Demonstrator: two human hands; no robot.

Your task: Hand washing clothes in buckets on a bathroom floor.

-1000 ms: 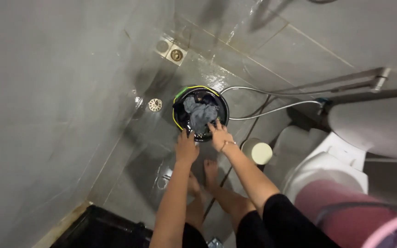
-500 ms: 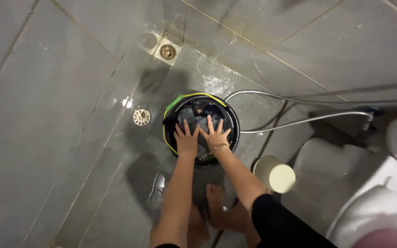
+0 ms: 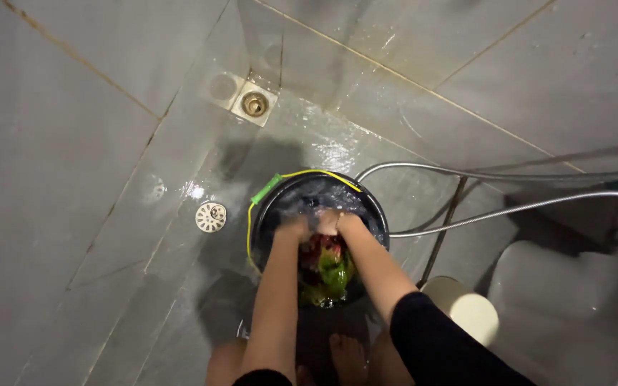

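Both hands, left hand (image 3: 296, 229) and right hand (image 3: 343, 223), press wet clothes (image 3: 327, 268) into a black bucket (image 3: 270, 207); grip unclear, clothes only partly submerged.

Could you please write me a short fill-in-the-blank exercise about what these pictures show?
1. Both hands, the left hand and the right hand, are plunged into a dark ____ of water.
2. Below the hands lies wet cloth coloured red and ____.
3. A silver hose runs off toward the ____ side of the picture.
4. The round drain cover sits on the wet ____.

Missing words: bucket; green; right; floor
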